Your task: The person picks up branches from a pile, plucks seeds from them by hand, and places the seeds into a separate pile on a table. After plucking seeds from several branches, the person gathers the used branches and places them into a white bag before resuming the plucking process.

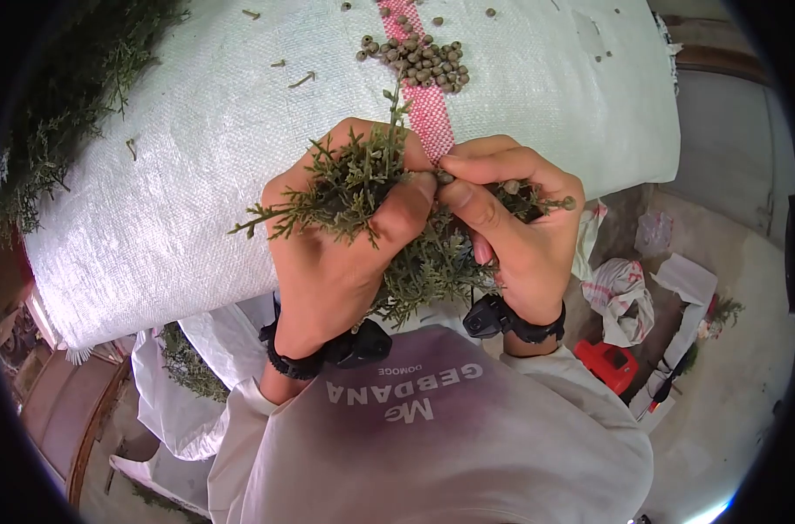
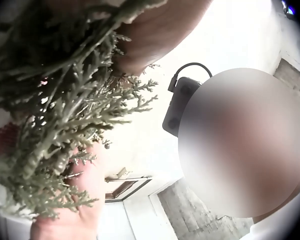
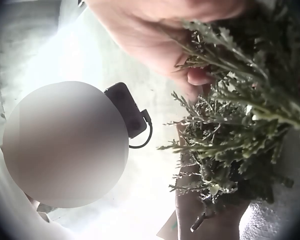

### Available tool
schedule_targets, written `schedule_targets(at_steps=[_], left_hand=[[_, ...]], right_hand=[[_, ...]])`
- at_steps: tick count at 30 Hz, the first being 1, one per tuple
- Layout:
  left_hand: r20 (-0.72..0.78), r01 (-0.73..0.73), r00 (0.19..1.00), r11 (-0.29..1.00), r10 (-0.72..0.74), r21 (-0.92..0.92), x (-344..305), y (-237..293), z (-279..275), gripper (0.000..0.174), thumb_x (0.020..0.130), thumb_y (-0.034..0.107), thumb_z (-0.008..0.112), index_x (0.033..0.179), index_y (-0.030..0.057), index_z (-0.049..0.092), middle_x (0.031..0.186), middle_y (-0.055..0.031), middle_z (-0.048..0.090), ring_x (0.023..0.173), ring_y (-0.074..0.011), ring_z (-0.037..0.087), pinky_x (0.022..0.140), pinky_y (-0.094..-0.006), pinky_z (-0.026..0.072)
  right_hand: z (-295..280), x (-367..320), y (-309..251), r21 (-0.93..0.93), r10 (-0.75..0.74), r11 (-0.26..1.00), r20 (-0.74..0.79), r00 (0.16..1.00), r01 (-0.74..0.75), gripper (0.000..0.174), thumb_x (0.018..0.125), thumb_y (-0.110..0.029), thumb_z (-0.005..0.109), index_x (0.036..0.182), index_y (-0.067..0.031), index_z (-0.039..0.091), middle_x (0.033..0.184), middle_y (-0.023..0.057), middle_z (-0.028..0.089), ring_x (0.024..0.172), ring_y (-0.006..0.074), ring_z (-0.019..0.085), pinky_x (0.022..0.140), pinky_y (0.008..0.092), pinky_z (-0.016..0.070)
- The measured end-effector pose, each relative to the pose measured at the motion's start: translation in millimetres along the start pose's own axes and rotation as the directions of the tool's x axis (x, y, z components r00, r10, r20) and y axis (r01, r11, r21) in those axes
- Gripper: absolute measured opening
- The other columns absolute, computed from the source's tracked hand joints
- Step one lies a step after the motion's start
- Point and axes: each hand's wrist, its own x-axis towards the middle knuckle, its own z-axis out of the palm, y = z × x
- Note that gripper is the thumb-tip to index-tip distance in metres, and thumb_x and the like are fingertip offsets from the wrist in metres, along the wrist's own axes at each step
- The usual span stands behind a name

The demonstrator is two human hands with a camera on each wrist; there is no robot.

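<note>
In the head view my left hand [image 1: 323, 262] grips a bunch of scaly green conifer sprigs [image 1: 358, 175], with leafy tips poking out between the fingers. My right hand [image 1: 528, 231] meets it at the fingertips, and its thumb and forefinger pinch a small round brown seed cone [image 1: 445, 176]. More greenery with cones on it [image 1: 524, 199] shows inside the curl of the right fingers. Foliage [image 1: 437, 271] also hangs below both hands. Both wrist views show the sprigs close up [image 2: 65, 125], [image 3: 235, 135]; the pinched cone is hidden there.
Beneath the hands lies a large stuffed white woven sack [image 1: 197, 175] with a pink stripe. A pile of loose cones [image 1: 424, 63] sits on it, beyond the hands. Dark conifer branches [image 1: 65, 96] lie at the left. A red tool case [image 1: 605, 365] and bags stand on the floor at right.
</note>
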Motion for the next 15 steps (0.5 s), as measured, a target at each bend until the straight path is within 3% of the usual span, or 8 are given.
schedule_targets(at_steps=[12, 15], left_hand=[[0.070, -0.019, 0.997, 0.999, 0.020, -0.027, -0.5, -2.7, -8.5, 0.010, 0.081, -0.002, 0.067, 0.089, -0.0023, 0.064, 0.080, 0.0014, 0.062, 0.073, -0.0046, 0.054, 0.066, -0.0211, 0.0454], [0.091, -0.016, 0.996, 0.998, 0.021, -0.055, 0.5, -4.6, -9.8, 0.010, 0.083, 0.000, 0.068, 0.091, -0.0020, 0.064, 0.080, 0.0014, 0.062, 0.074, -0.0047, 0.054, 0.068, -0.0211, 0.0455]], right_hand=[[1.6, -1.4, -2.3, 0.015, 0.045, 0.999, 0.020, 0.999, -0.045, 0.014, 0.084, 0.000, 0.075, 0.097, 0.0013, 0.072, 0.093, 0.0062, 0.069, 0.057, 0.0019, 0.053, 0.044, 0.0174, 0.0363], [0.3, -2.3, -7.2, -0.035, 0.150, 0.988, 0.027, 0.988, -0.149, 0.020, 0.084, -0.004, 0.076, 0.103, 0.0002, 0.071, 0.089, 0.0036, 0.067, 0.058, 0.0027, 0.053, 0.048, 0.0177, 0.0392]])
